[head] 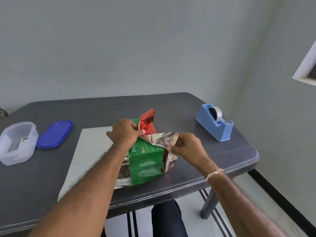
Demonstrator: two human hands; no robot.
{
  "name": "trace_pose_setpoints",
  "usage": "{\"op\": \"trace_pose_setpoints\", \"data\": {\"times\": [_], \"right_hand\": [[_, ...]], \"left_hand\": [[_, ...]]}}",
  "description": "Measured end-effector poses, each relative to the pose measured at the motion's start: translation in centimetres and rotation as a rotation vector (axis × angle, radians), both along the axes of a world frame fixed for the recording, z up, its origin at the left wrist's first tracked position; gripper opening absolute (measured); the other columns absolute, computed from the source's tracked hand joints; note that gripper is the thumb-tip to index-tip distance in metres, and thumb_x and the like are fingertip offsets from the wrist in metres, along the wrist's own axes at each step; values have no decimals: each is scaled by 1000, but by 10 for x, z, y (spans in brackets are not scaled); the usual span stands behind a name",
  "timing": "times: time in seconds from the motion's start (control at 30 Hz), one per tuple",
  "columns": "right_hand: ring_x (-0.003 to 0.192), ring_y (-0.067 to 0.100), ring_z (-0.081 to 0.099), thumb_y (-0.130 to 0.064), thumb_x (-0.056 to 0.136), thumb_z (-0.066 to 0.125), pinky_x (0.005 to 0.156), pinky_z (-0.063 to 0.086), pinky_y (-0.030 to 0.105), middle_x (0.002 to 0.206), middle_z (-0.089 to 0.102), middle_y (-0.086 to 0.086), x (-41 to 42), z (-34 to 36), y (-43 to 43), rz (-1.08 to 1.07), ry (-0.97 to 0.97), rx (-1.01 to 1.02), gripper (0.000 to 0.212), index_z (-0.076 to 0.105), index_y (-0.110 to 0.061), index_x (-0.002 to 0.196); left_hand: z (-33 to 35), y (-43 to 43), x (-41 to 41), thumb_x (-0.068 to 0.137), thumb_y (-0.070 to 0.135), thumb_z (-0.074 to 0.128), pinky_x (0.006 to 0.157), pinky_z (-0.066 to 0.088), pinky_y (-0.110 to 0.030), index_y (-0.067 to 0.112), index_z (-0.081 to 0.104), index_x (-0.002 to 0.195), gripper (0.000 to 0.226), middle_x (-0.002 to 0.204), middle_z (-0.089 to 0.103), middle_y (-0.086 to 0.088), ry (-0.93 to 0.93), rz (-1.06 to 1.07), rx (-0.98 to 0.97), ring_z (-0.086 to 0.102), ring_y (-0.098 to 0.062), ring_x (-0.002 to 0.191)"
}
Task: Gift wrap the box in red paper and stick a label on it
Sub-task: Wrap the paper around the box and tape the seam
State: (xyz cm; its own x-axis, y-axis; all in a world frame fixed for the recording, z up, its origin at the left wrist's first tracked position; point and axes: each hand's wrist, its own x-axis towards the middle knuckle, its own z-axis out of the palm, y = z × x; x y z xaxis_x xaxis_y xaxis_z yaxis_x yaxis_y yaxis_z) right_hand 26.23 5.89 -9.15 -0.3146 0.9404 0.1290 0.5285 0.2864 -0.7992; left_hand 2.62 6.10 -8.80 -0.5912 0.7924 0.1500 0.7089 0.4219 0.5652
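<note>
Two bare forearms reach in over the near edge of a dark grey table (184,106). A pale thread band (214,173) circles the right wrist. A green box (145,155) printed PASEO stands close to the table's near edge, about midway along it. It sits on a sheet of wrapping paper (92,151), silver on the upturned side and red on the other. The sheet spreads flat towards the left.

The left hand (125,131) rests on the box's top, fingers curled, pinching a raised red fold of the paper. The right hand (186,146) pinches a crumpled silver flap at the box's upper right edge.

A blue tape dispenser (215,123) sits near the far right corner. A clear plastic tub (17,142) stands at the left edge, with its blue lid (55,134) just beside it.
</note>
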Motion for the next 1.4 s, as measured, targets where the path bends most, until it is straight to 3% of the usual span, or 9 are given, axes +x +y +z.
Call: {"op": "trace_pose_setpoints", "data": {"times": [0.17, 0.33, 0.53, 0.63, 0.73, 0.9, 1.13, 1.27, 1.4], "right_hand": [[68, 3, 66, -10, 81, 85, 63, 53, 14, 73, 71, -9, 3, 3, -24, 70, 44, 265, 18, 70, -20, 79], [70, 10, 66, -13, 82, 84, 62, 51, 16, 77, 68, -10, 10, -1, -42, 200, -12, 387, 17, 68, -18, 82], [78, 5, 65, -11, 85, 81, 69, 55, 25, 88, 67, -14, 9, -14, -60, 309, -62, 474, 16, 72, -22, 93], [79, 4, 63, -23, 88, 78, 69, 54, 24, 89, 63, -16, 6, -14, -67, 349, -43, 477, 10, 72, -23, 96], [93, 2, 62, -49, 91, 70, 77, 50, 14, 101, 63, -16, 2, -13, -61, 175, 57, 439, 32, 73, -24, 110], [90, -1, 65, -29, 95, 72, 77, 48, 12, 102, 71, -13, -19, 0, -17, 33, 126, 198, 12, 78, -25, 104], [140, 23, 47, -41, 82, 83, 117, 36, 40, 153, 51, 2, -65, 25, 68, 290, -400, 26, 75, 52, -25, 149], [149, 25, 34, -42, 77, 87, 124, 25, 49, 162, 38, 1, -76, 29, 98, 398, -521, -117, 98, 34, -28, 158], [152, 22, 30, -43, 77, 87, 124, 23, 44, 163, 35, -4, -78, 29, 111, 482, -573, -137, 105, 25, -31, 161]], "left_hand": [[4, -3, -1, 73, 50, 87, 81, 38, -35, 27, 76, 97, 35, 72, 56, 17, -58, -17, 9, 52, -9, 75], [5, -6, 0, 74, 50, 86, 79, 35, -34, 28, 75, 101, 36, 95, 71, 9, -76, -4, 0, 55, -15, 85], [4, -7, -2, 73, 51, 87, 83, 41, -37, 30, 76, 101, 36, 94, 69, 10, -72, -5, 14, 57, -16, 89], [3, -9, -3, 76, 48, 86, 81, 47, -37, 29, 77, 99, 32, 90, 67, 10, -85, -21, 24, 61, -17, 88], [4, -11, -2, 79, 43, 85, 71, 46, -32, 26, 77, 100, 28, 88, 65, 9, -103, -50, 29, 61, -15, 82], [2, -12, -6, 78, 40, 86, 69, 47, -30, 24, 78, 100, 28, 97, 71, 5, -122, -81, 64, 61, -14, 81], [1, -12, -11, 75, 44, 88, 71, 42, -29, 27, 78, 103, 34, 109, 73, 5, -125, -105, 75, 58, -11, 87], [4, -8, -20, 77, 46, 86, 76, 44, -30, 30, 75, 108, 37, 116, 70, 8, -102, -135, -3, 59, -10, 94], [10, 12, -33, 66, 66, 84, 99, 51, -41, 27, 65, 127, 75, 126, 67, 2, -305, -159, -20, 64, -19, 113]]}}
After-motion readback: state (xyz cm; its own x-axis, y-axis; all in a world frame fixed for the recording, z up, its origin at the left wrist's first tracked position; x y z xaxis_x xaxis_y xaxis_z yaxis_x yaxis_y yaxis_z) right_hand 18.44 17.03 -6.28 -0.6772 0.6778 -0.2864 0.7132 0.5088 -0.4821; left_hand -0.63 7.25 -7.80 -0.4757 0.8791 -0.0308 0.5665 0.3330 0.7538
